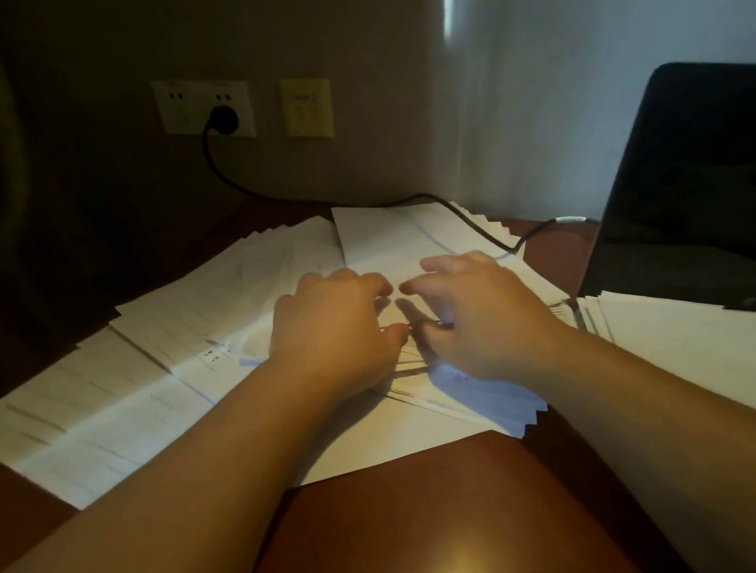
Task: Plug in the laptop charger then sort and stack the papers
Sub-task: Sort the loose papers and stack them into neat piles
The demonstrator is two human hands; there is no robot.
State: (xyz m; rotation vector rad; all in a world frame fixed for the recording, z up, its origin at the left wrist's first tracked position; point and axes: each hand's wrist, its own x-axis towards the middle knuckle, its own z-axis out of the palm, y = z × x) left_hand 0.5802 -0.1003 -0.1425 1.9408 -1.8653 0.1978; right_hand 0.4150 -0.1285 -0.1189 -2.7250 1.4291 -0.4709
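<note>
Nearest you is bare desk (425, 533), reddish and glossy, and both your forearms reach forward across it to the papers (111, 414), which begin right where the bare wood ends. Your left hand (339, 334) and right hand (480, 316) sit side by side on the middle of the spread, knuckles up, fingers curled down and inward so the tips nearly meet; they look to be pinching or gathering sheets there, though whether either truly has hold of one you cannot tell from here. That is the relation to watch: the sheets fan out away from your hands on both sides, the long left fan trailing off toward the near-left edge, a second fan running forward and right. Each hand is nearer its own fan, so I'd judge the gathering comes inward from both sides. Farther right, more sheets lie against the laptop (706, 179). Beyond the papers the charger cable (462, 216) crosses the far sheets, and its plug (222, 117) sits in the wall socket (202, 108), so plugging in looks done.
</note>
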